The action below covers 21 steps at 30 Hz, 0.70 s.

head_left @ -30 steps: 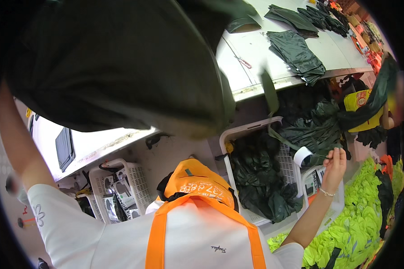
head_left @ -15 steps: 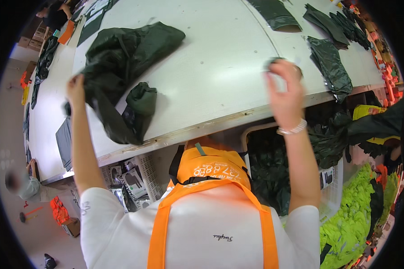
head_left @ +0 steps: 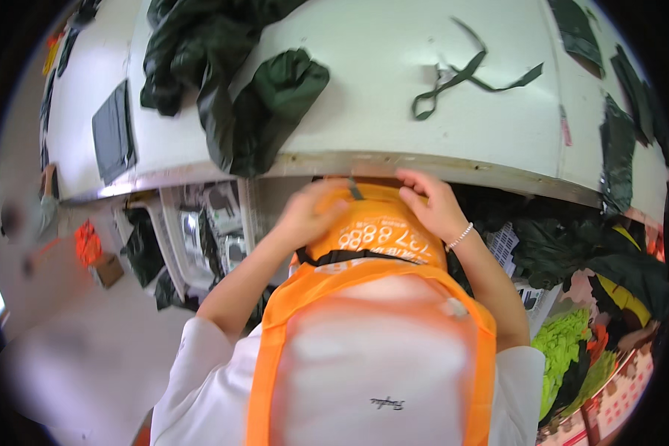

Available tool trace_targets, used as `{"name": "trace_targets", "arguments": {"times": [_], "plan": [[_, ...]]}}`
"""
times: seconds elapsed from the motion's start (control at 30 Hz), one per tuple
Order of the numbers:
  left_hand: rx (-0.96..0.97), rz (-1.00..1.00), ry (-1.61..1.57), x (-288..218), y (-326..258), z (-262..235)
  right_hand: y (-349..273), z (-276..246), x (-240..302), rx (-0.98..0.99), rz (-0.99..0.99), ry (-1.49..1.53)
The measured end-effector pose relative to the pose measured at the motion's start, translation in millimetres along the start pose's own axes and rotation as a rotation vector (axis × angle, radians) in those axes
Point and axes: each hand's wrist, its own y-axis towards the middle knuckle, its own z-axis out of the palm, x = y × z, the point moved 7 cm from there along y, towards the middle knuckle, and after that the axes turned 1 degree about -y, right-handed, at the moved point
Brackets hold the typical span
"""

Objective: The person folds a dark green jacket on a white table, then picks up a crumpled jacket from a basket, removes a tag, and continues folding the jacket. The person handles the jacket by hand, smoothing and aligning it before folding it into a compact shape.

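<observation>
My left hand (head_left: pixel 312 213) is over the orange apron (head_left: pixel 379 204) at my waist, blurred by motion, thumb and fingers apart. On the apron's other side my right hand (head_left: pixel 432 206) stands open just below the table edge, fingers spread and nothing in them. A small dark green tab (head_left: pixel 355 189) shows at the apron's upper edge between the hands. Beyond them on the white table lies a loose dark green strap (head_left: pixel 462 74), looped and crossed. A dark green garment (head_left: pixel 223 63) lies crumpled at the left, one bunched part (head_left: pixel 286 85) reaching the front edge.
A folded dark piece (head_left: pixel 114 134) lies far left on the table (head_left: pixel 364 111). Flat dark green packets (head_left: pixel 617 149) lie at the right. Under the table stand white baskets (head_left: pixel 177 238) with packaged goods. Dark and lime-green garments (head_left: pixel 561 342) are heaped lower right. Another person (head_left: pixel 41 215) is at the left.
Both hands have come back from the table to my apron. My left hand has let go of the garment; the strap now lies on the table near where my right hand was. The view has shifted.
</observation>
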Motion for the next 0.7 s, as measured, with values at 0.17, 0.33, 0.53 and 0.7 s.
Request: {"name": "trace_targets", "arguments": {"times": [0.17,0.33,0.53,0.7], "plan": [[0.255,0.114,0.207,-15,-3,39,-26,17,-2,0.125,-0.066,-0.34],[0.139,-0.027,0.223,13,16,89,-27,9,-42,0.146,0.115,-0.231],[0.448,-0.153,0.753,41,19,103,-20,27,-75,0.263,0.07,-0.328],[0.022,-0.041,0.546,-65,15,0,-15,-4,-43,0.203,-0.024,-0.103]]}}
